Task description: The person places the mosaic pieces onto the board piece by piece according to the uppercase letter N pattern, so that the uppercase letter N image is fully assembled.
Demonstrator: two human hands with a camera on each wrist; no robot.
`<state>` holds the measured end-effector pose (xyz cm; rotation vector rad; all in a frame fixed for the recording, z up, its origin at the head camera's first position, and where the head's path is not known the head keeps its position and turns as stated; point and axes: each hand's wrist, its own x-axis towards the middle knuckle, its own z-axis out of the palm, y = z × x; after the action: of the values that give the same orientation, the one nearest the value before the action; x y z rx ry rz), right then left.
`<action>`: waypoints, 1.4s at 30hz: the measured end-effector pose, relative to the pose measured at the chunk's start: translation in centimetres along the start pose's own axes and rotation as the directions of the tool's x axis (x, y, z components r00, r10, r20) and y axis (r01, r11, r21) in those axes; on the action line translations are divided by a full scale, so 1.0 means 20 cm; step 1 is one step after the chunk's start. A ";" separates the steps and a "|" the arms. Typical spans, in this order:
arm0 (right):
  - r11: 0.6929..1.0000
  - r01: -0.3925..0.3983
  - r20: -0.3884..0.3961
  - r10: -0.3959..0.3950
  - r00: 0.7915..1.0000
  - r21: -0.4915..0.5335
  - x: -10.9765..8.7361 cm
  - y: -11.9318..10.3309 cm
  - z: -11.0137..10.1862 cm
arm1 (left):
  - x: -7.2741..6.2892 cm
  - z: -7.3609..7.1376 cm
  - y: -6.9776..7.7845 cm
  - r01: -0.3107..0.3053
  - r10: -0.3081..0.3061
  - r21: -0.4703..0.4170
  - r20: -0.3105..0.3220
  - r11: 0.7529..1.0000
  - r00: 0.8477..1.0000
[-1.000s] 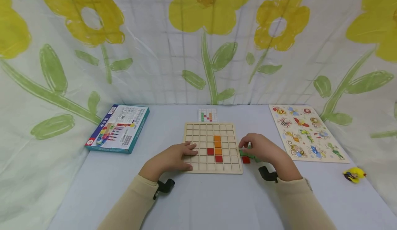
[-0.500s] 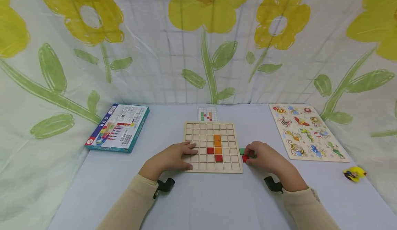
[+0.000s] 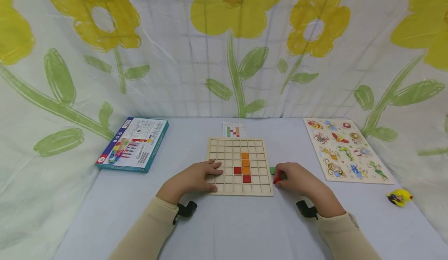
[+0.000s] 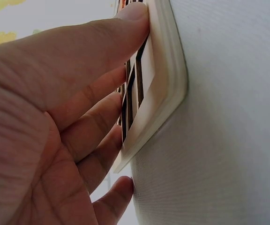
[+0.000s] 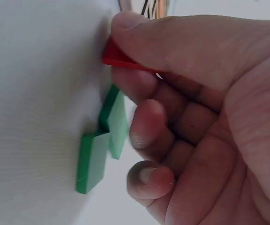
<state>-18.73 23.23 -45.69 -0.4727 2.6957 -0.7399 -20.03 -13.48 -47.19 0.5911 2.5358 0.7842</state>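
A wooden grid board (image 3: 224, 147) lies on the table, with orange tiles (image 3: 245, 162) in one column and red tiles (image 3: 247, 179) set below and to the left of them. My left hand (image 3: 194, 178) rests on the board's left edge, fingers spread, and the left wrist view shows its thumb (image 4: 134, 18) on the rim. Just right of the board, my right hand (image 3: 297, 180) pinches a loose red tile (image 5: 125, 58) between thumb and forefinger, tilted off the table. Green tiles (image 5: 95, 159) lie under and beside that hand, partly hidden in the head view.
A small pattern card (image 3: 233, 129) lies behind the board. To the left is a flat toy box (image 3: 134, 145). On the right are an insect puzzle board (image 3: 344, 151) and a yellow toy duck (image 3: 400, 197). A flower-printed curtain (image 3: 168, 88) hangs at the back.
My right hand has come down from over the green tiles, moved slightly toward me and taken hold of the red tile, which is now tipped up. The left hand has stayed put.
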 end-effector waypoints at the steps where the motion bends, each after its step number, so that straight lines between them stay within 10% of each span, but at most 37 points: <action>1: 1.000 0.007 0.004 -0.007 1.000 0.000 0.00 0.00 -0.01 | 0.00 0.00 0.00 -0.001 0.001 0.000 0.000 1.000 1.000; 10: 0.997 0.072 -0.067 -0.071 0.995 0.015 0.15 -0.16 -0.10 | -0.01 -0.01 0.00 0.010 -0.010 0.011 -0.001 1.000 1.000; 22: 0.998 0.042 -0.074 -0.039 0.996 0.039 0.53 -0.44 0.09 | 0.01 0.00 0.01 -0.029 0.029 0.002 0.022 1.000 0.999; 42: 0.998 0.036 -0.021 -0.038 0.999 -0.051 0.57 -0.50 0.18 | 0.00 -0.02 0.00 -0.039 0.039 0.023 0.007 0.999 0.999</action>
<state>-25.31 9.15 -45.58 -0.5309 2.7388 -0.6928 -20.17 -13.68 -46.94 0.6512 2.5378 0.7664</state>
